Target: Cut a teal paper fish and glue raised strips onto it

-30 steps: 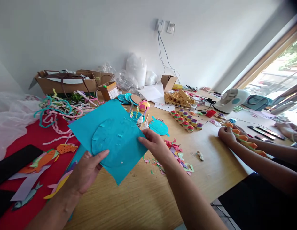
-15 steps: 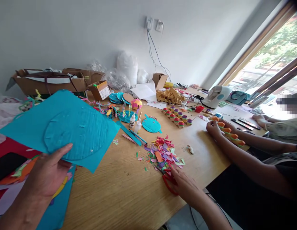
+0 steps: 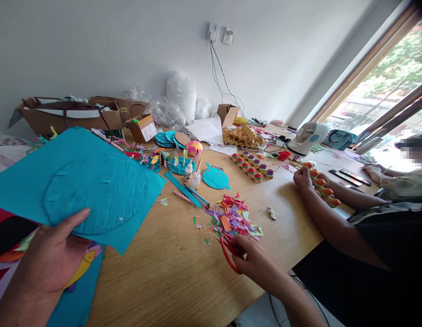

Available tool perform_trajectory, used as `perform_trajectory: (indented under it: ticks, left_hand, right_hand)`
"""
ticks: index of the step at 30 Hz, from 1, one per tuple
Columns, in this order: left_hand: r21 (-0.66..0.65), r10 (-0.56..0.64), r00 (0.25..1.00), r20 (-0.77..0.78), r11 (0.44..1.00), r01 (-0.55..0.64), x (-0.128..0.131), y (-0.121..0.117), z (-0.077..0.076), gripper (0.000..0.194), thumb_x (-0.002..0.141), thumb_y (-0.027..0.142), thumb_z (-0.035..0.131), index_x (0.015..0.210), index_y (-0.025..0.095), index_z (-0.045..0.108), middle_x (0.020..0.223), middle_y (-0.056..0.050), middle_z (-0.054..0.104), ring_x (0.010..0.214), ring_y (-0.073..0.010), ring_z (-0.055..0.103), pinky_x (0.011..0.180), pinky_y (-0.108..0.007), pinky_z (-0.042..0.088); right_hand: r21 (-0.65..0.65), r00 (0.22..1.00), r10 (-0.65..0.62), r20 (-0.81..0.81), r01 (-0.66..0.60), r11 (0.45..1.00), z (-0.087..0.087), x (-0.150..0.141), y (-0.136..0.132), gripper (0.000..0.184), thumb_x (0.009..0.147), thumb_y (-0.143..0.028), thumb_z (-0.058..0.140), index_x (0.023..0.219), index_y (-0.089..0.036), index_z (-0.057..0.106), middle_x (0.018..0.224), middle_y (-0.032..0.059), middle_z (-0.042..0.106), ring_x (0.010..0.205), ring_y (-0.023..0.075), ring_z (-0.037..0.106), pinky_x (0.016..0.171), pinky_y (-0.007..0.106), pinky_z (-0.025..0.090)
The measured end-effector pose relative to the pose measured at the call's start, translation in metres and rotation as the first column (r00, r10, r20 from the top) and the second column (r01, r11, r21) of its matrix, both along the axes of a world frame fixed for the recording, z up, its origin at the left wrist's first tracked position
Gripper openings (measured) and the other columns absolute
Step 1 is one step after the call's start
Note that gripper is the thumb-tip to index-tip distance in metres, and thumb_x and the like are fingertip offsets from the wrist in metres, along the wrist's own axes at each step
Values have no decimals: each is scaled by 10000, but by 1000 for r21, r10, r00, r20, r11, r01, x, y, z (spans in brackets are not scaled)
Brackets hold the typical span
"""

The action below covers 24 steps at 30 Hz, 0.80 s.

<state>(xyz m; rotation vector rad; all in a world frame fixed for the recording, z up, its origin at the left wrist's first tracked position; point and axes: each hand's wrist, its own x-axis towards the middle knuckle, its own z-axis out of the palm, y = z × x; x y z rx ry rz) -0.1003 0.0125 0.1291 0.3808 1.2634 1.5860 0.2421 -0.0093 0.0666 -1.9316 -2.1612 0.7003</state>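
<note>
1. Well left of the scrap pile, the person's left hand holds the blue sheet, thumb on top near the lower edge of its raised disc, the other fingers hidden underneath. Corner to corner, the sheet's longer span runs left to right, its right-hand corner pointing towards the pile's side.

2. Below that sheet, also left of the pile, a yellow paper fish lies partly hidden by the hand, on another blue sheet.

3. Beyond the pile and to its left stand a white bottle and a small jar; nearer the pile, a blue strip and dark pencils slant towards it.

4. At the pile's near edge are the red-handled scissors. The handles slant from the pile back towards the wearer; the blades are hard to make out. The right hand has its fingers curled narrowly about the handles; whether they pass through the loops cannot be told. It is much nearer the pile than the left hand, and well apart from the held sheet.

5. Beyond the pile and to its right sits a carton of coloured cups; farther right, a co-worker's hand grips an orange-and-green strip.
</note>
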Motion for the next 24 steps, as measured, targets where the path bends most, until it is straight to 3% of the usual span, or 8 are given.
perform_trajectory:
  ticks: [4,9,13,15,19,24]
  left_hand:
    - [-125,56,987,152,991,-37,8,-3,-1,543,786,208,619,1303,312,488,1045,47,726,1100,-213,603,891,-302,519]
    - [-188,-40,941,336,976,109,19,-16,-27,564,812,193,574,1340,348,448,1063,40,719,1137,-237,579,886,-346,541]
    - [-73,-223,896,385,960,271,24,-24,-45,672,767,166,641,1364,364,405,1186,6,663,1121,-268,585,896,-385,539]
    - [-29,-259,890,376,956,291,25,-25,-50,730,726,151,687,1365,362,405,1214,-6,646,1126,-285,578,901,-389,537]
    - [-40,-231,902,365,964,263,24,-23,-47,753,688,163,731,1346,373,431,1218,5,642,1132,-300,570,894,-387,542]
    - [-117,-89,963,254,986,122,11,-23,-27,698,734,241,686,1370,327,411,1154,23,674,1147,-281,560,866,-349,560]
  right_hand:
    - [100,978,32,-208,-11,995,-7,-51,8,180,705,-71,484,794,-175,602,710,8,627,613,124,525,566,217,375]
    - [349,949,138,-284,-32,937,-19,-108,19,235,673,-61,531,843,-188,632,744,26,658,659,147,586,602,228,434]
    - [470,911,310,-272,-155,869,-23,-140,29,167,774,-129,502,819,-217,637,824,42,683,748,179,631,655,255,480]
    - [519,884,402,-240,-233,822,-25,-152,31,163,792,-161,498,828,-232,641,913,51,691,838,207,636,700,282,498]
    - [550,843,502,-192,-332,767,-23,-163,27,171,820,-167,478,842,-217,641,944,75,690,875,212,630,736,290,510]
    - [686,767,620,-166,-362,631,-16,-152,17,275,897,-129,362,1003,-185,610,1001,85,673,876,165,613,768,262,508]
